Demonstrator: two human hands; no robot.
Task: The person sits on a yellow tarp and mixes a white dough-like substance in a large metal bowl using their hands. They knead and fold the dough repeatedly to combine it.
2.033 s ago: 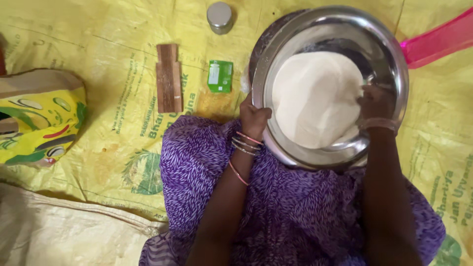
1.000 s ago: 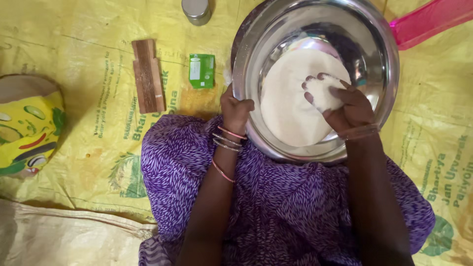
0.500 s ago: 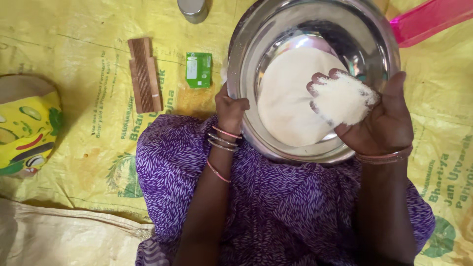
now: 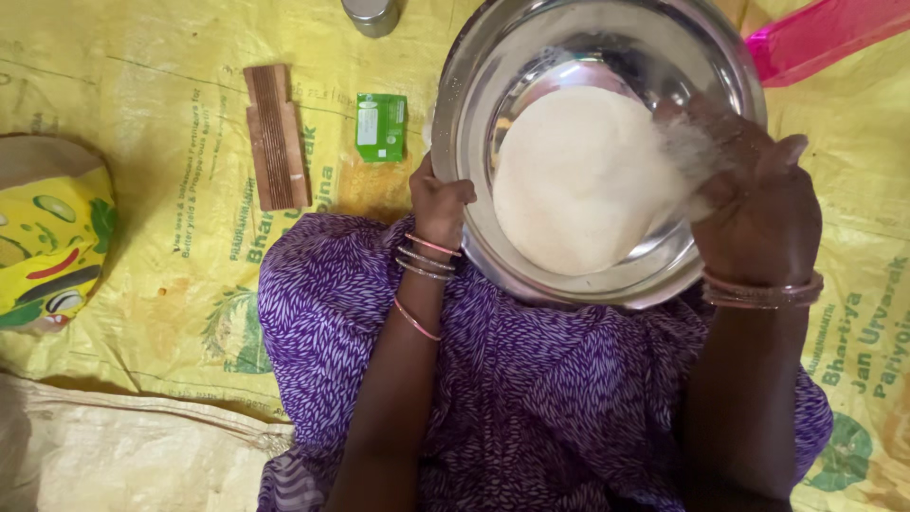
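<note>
Big steel bowl (image 4: 607,57) propped on the lap, tilted toward the body, heap of white flour (image 4: 578,180) settled in its lower part. Left hand (image 4: 441,204) clamped shut on the near rim, fingers curled over the edge. Right hand (image 4: 758,204) inside the right rim, loosely cupped around a blurred clump of flour; exact closure of the fingers hard to tell. Likely risk: flour spilling over the low rim onto the purple dress (image 4: 531,379) if the tilt grows or the left grip slips. Lying on the yellow sack mat (image 4: 171,284): wooden comb-like block (image 4: 277,136), small green packet (image 4: 380,126), metal tin (image 4: 371,14), pink plastic piece (image 4: 825,33), yellow printed bag (image 4: 47,246). Nothing in the way of the bowl.
</note>
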